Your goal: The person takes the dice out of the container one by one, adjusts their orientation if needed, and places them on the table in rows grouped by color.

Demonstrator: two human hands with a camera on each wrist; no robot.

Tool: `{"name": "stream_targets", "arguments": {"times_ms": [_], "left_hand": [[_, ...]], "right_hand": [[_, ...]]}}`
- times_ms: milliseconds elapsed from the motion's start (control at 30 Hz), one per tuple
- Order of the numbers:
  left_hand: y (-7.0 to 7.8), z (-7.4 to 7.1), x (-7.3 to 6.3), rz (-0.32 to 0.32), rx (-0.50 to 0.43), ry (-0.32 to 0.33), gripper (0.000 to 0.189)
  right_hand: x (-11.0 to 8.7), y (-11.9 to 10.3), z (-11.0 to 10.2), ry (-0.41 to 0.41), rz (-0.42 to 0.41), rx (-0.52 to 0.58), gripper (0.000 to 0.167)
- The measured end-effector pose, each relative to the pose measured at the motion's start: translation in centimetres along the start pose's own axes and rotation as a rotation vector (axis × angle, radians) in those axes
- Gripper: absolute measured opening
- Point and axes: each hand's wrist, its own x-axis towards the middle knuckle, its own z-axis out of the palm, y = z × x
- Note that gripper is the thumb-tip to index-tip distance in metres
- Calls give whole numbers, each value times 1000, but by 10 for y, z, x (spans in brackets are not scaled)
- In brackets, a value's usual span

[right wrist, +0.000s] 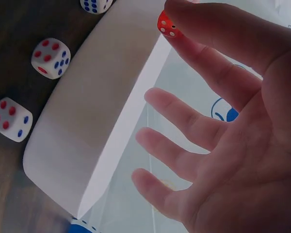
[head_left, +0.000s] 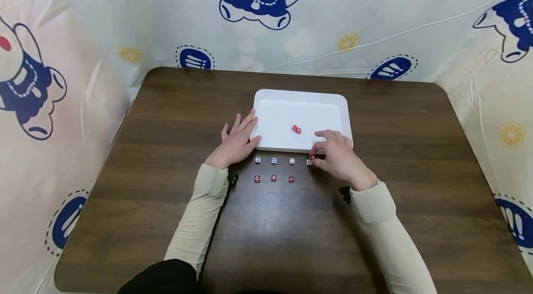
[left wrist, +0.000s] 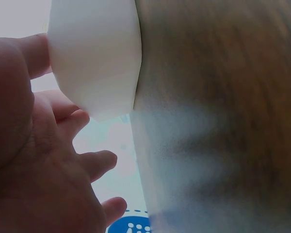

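My right hand (head_left: 339,157) pinches a red die (right wrist: 168,26) between thumb and index finger, at the front edge of a white tray (head_left: 301,95). Its other fingers are spread apart. Fingers outstretched, my left hand (head_left: 236,143) touches the tray at its left side and front left corner. Two red dice (head_left: 296,129) lie side by side in the tray. In front of it stands a row of several white dice (head_left: 274,161), the rightmost partly hidden by the right hand. Nearer to me, three red dice (head_left: 273,178) form a second row.
The tray stands on a dark wooden table (head_left: 166,146) with rounded corners. A pale printed curtain (head_left: 158,7) hangs around its far and side edges. A dark wrist strap piece (head_left: 344,193) shows by the right cuff.
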Motion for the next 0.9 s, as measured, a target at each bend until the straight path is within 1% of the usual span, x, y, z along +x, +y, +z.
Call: {"name": "stream_targets", "arguments": {"times_ms": [233,400,600,900], "left_hand": [[0,0,0,2,0,3,64],[2,-1,-1,1,3,7,63],[1,0,-1,7,-1,6,64],[1,-1,-1,11,-6,6,63]], "right_hand": [[-7,-1,7,-8,-54,-4,7],[-11,-1,10,3,-80,-20,8],[-17,-1,12,23,-87,-4,8],[-23,2,18,21,-86,-3,10]]}}
